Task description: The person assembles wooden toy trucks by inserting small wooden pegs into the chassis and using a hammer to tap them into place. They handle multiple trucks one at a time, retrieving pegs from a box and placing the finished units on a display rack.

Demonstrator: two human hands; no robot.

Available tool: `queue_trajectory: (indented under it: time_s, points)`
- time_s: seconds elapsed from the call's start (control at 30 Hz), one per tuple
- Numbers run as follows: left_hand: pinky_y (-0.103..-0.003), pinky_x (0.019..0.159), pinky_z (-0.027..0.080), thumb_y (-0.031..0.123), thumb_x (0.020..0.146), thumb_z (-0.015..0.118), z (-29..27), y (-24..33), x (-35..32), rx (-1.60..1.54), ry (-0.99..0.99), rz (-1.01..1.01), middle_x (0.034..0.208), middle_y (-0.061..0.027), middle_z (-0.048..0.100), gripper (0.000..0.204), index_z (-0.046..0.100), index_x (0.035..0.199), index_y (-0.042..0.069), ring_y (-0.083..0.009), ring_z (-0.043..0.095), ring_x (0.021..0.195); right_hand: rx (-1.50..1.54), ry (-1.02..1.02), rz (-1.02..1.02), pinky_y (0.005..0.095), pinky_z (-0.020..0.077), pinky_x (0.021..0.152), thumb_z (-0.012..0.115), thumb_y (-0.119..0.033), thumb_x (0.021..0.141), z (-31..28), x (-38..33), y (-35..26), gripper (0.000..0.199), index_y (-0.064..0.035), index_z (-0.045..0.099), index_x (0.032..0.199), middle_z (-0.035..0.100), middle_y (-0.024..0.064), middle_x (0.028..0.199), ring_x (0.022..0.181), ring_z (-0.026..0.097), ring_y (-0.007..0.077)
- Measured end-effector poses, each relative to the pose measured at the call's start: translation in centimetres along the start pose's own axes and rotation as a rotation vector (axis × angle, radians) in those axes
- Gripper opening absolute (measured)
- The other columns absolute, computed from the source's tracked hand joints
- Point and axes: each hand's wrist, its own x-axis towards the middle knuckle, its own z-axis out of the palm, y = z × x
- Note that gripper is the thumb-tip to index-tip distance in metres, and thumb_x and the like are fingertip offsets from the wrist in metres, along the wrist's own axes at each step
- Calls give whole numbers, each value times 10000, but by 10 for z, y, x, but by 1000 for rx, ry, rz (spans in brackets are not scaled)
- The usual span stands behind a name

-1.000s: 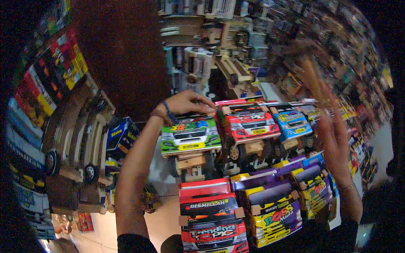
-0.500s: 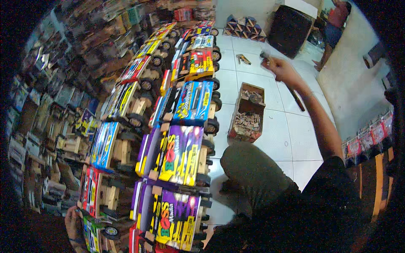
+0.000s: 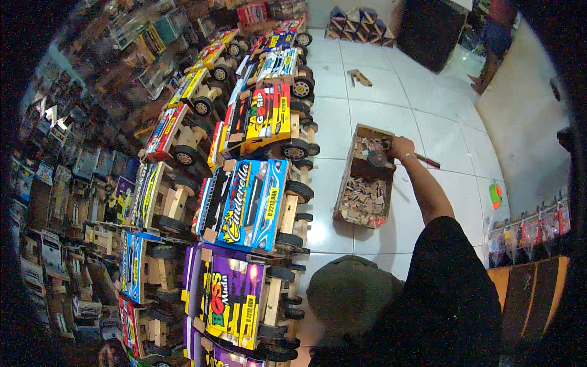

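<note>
My right hand [image 3: 401, 147] is at the right edge of a long wooden box [image 3: 390, 196], beside its upper compartment. Its fingers are curled, and what they hold is too dark to make out. A dark round disc [image 3: 379, 159] sits in the box near the fingertips, and several small wooden pieces [image 3: 364, 192] fill the lower compartment. Behind my wrist a red-handled tool [image 3: 430, 161] lies on the tiles. My left hand [image 3: 111, 353] is dim at the lower left, near a red toy truck [image 3: 129, 329]; its fingers cannot be made out.
Rows of colourful wooden toy trucks [image 3: 251, 205] stand along the left, with crowded stacks of goods beyond. A hinged wooden piece [image 3: 359, 78] lies on the white floor. Triangular pieces [image 3: 359, 27] are stacked at the back. Another person's leg [image 3: 489, 67] shows at the upper right.
My right hand has come down from above the floor to the box's edge. The view has shifted, so the trucks appear lower.
</note>
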Motion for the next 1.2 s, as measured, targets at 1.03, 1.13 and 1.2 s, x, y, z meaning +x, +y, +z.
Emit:
queue_trajectory:
  time_s: [1.03, 1.13, 1.2]
  points:
    - [-303, 868, 500, 77, 917, 688, 156, 249, -81, -29, 45, 489, 1040, -64, 682, 235, 644, 1136, 3, -151, 627, 956, 574, 106, -40, 457, 521, 675, 819, -376, 764, -18, 13, 46, 378, -25, 734, 875, 710, 203, 812, 757, 690, 367]
    - [-304, 874, 499, 82, 908, 702, 160, 252, -87, -22, 21, 522, 1041, -69, 682, 251, 645, 1138, 1, -156, 628, 961, 606, 261, -245, 470, 532, 733, 748, -271, 820, -12, -9, 43, 246, -55, 722, 935, 718, 193, 873, 827, 691, 379]
    - [-308, 888, 497, 78, 901, 711, 164, 250, -90, -19, 75, 488, 1043, -76, 683, 256, 648, 1136, -5, -160, 631, 971, 474, 310, -256, 478, 531, 739, 715, -218, 835, -7, -26, 39, 238, -85, 709, 1032, 715, 189, 869, 819, 681, 393]
